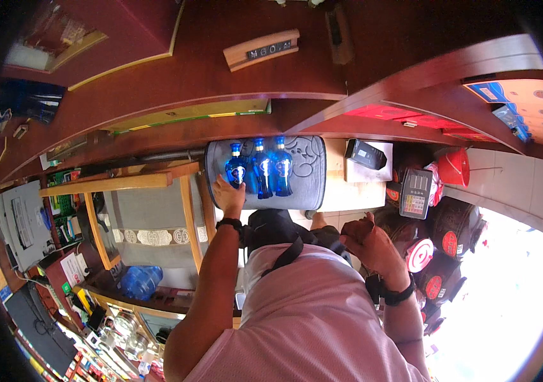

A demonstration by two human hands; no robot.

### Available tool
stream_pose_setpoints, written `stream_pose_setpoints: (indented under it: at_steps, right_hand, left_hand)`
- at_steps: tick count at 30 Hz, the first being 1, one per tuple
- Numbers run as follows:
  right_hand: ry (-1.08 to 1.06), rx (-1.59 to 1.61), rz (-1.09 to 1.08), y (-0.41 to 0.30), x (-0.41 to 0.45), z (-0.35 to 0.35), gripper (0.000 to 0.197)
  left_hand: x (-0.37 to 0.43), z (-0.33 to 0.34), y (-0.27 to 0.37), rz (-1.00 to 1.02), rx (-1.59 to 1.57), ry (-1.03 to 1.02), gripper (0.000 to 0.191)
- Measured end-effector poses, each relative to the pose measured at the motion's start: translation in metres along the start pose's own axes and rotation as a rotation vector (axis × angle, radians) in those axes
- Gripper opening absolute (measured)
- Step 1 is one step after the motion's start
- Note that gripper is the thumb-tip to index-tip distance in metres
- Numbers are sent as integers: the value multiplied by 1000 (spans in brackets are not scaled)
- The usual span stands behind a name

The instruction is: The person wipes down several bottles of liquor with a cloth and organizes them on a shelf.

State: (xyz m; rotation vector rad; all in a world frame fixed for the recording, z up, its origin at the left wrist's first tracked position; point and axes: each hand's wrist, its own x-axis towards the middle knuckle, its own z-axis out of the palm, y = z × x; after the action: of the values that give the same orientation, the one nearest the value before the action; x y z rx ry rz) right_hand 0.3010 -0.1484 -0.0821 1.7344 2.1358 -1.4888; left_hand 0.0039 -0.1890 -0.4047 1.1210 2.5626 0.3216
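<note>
Three blue glass bottles with gold-banded necks are grouped at a grey padded mat (pixel 309 186) with dark line drawings, their caps pointing toward the wooden shelves. My left hand (pixel 230 195) is closed around the lower part of the leftmost bottle (pixel 236 167). The middle bottle (pixel 263 169) and the right bottle (pixel 283 168) are close together, apart from my hand. Off to the right, my right hand (pixel 369 243) is held near my waist with bent fingers. Something dark reddish-brown shows at its fingertips, but whether it is a held thing or shaded fingers is unclear.
A dark wooden shelf (pixel 195 81) with a price holder (pixel 262 50) crosses ahead. Right are a black box (pixel 366 154), a weighing scale (pixel 416 193), a red bucket (pixel 455 167) and several dark jars (pixel 455 227). A wooden-framed chair (pixel 154 205) and water jug (pixel 141 281) are left.
</note>
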Motion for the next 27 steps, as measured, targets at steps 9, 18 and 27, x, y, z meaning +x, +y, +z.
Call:
stream_pose_setpoints:
  at_steps: [9,18,27]
  right_hand:
    - [-21,-65,11,6,-19,5,14]
    - [-65,-105,31,10,-30,10,14]
    - [-78,-129,-2,18,-35,4,14]
  left_hand:
    - [24,9,-17,-148,-166,-431,65]
    - [28,24,-1,-105,-226,-459,68]
    - [37,7,17,-149,-172,-534,68]
